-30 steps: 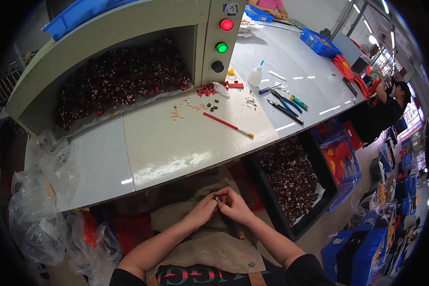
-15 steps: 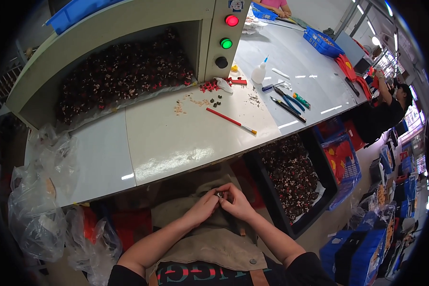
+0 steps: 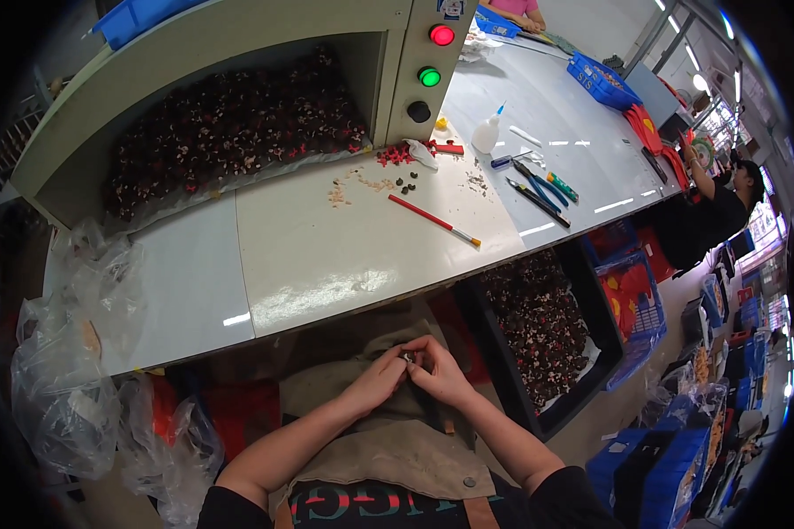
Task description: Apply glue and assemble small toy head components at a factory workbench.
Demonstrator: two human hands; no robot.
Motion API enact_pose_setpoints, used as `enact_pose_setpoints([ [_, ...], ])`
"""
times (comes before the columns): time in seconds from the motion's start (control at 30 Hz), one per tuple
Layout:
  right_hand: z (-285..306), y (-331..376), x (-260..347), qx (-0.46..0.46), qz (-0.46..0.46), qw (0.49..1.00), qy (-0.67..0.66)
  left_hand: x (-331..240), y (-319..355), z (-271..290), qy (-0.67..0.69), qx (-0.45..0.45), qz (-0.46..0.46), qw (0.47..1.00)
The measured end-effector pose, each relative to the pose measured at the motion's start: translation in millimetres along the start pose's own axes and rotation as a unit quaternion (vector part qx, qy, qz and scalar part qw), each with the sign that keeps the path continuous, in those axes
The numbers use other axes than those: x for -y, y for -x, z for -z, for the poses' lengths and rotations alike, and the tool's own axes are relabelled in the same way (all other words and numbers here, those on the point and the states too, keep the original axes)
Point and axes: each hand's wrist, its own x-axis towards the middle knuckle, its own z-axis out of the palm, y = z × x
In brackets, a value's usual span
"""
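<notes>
Above my apron-covered lap, my left hand point(image 3: 378, 379) and my right hand point(image 3: 441, 377) meet at the fingertips. Both are closed on a small dark piece point(image 3: 408, 357) with a pale spot, mostly covered by the fingers. On the white table point(image 3: 318, 264) beyond lie a red-handled brush point(image 3: 432, 219), small pale bits point(image 3: 340, 192), a few dark pieces point(image 3: 408, 186) and little red pieces point(image 3: 395, 155). To my right, a black bin point(image 3: 551, 429) holds many small dark, pale and red pieces.
A machine opening point(image 3: 238, 132) at the back left holds a heap of dark pieces. Pliers point(image 3: 543, 187), a screwdriver point(image 3: 503, 162) and a glue bottle point(image 3: 485, 134) lie or stand further right. Plastic bags point(image 3: 71, 388) hang at the left. A co-worker point(image 3: 706, 207) sits at the right.
The view has shifted slightly. My hands stay together on the small piece with only slight finger movement. The co-worker's arm at the right has changed position a little.
</notes>
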Motion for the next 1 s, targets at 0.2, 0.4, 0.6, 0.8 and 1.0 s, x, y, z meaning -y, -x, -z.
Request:
enact_pose_setpoints([
  [0.2, -3, -1, 0, 0.0, 0.007, 1.0, -0.001, -4, 4, 0, -0.002, -0.01, 0.006, 1.0],
  [0.4, -5, -2, -1, -0.013, 0.017, 1.0, 0.002, -9, 4, 1, 0.004, -0.005, 0.011, 1.0],
  [0.6, 5, -1, 11, -0.014, 0.024, 0.999, 0.02, -13, 2, -6, 0.007, 0.01, 0.033, 0.999],
  [0.8, 7, 4, 15, -0.029, 0.037, 0.998, 0.053, -17, 3, -11, 0.018, 0.003, 0.044, 0.999],
  [1.0, 4, 4, 10, -0.031, 0.057, 0.996, 0.054, -14, 4, -8, 0.022, 0.01, 0.036, 0.999],
])
